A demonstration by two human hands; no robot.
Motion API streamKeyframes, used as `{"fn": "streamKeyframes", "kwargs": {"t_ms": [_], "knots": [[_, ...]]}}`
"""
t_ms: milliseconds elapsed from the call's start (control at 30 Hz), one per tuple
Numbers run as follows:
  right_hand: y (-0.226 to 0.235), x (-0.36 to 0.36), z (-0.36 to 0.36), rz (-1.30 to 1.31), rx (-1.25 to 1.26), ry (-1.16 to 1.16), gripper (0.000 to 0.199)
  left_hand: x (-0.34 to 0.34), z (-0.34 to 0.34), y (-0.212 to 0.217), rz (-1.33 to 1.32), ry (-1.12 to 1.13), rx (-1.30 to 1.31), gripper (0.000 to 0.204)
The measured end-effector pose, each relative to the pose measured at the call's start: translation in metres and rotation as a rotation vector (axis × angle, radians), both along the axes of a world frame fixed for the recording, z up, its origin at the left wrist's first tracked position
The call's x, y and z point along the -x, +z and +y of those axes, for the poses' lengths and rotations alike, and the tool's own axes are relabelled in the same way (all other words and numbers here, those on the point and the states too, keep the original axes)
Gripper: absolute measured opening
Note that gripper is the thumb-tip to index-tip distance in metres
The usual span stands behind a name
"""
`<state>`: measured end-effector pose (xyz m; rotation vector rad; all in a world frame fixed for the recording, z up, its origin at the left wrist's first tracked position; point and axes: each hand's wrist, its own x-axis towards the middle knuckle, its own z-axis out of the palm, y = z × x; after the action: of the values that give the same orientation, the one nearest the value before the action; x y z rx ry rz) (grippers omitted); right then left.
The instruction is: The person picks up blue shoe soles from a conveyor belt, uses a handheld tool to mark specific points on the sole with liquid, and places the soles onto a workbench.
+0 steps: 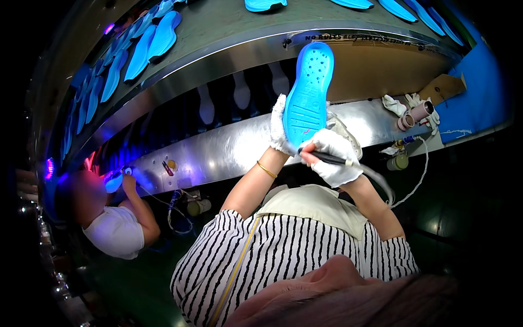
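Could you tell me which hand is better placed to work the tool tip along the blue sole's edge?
Right hand: it holds the dark tool at the blue sole; the left hand supports it.

Both forearms rise toward frame centre. Left hand (279, 126), white-gloved, is raised and closed in a grip. Right hand (333, 157), white-gloved, is clenched just below-right of it.

This is a shoe factory line. A long curved metal conveyor (229, 147) runs across the view, and rows of identical blue soles (147, 41) lie along its upper deck toward the left edge. A second worker (111, 226) sits at the same line under what seems to be violet inspection light (50, 168). Tape rolls (417, 114) rest near its right end.
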<state>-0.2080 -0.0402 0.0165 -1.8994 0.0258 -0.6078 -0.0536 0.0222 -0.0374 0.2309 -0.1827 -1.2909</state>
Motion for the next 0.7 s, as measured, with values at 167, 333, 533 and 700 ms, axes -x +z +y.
{"fn": "streamKeyframes", "kwargs": {"t_ms": [167, 333, 533, 700], "knots": [[0.009, -0.008, -0.022, -0.117, -0.319, -0.039, 0.006, 0.0, 0.006, -0.001, -0.01, 0.028, 0.019, 0.079], [0.015, -0.029, -0.028, -0.324, 0.381, -0.272, 0.015, 0.005, 0.002, -0.004, -0.029, 0.126, -0.046, 0.074], [0.014, -0.014, -0.018, 0.1, -0.533, 0.094, 0.006, -0.001, 0.006, -0.001, -0.046, 0.073, -0.032, 0.079], [0.011, -0.04, -0.09, -0.129, -0.346, -0.425, 0.007, 0.009, 0.019, 0.004, -0.006, -0.019, -0.002, 0.072]]}}
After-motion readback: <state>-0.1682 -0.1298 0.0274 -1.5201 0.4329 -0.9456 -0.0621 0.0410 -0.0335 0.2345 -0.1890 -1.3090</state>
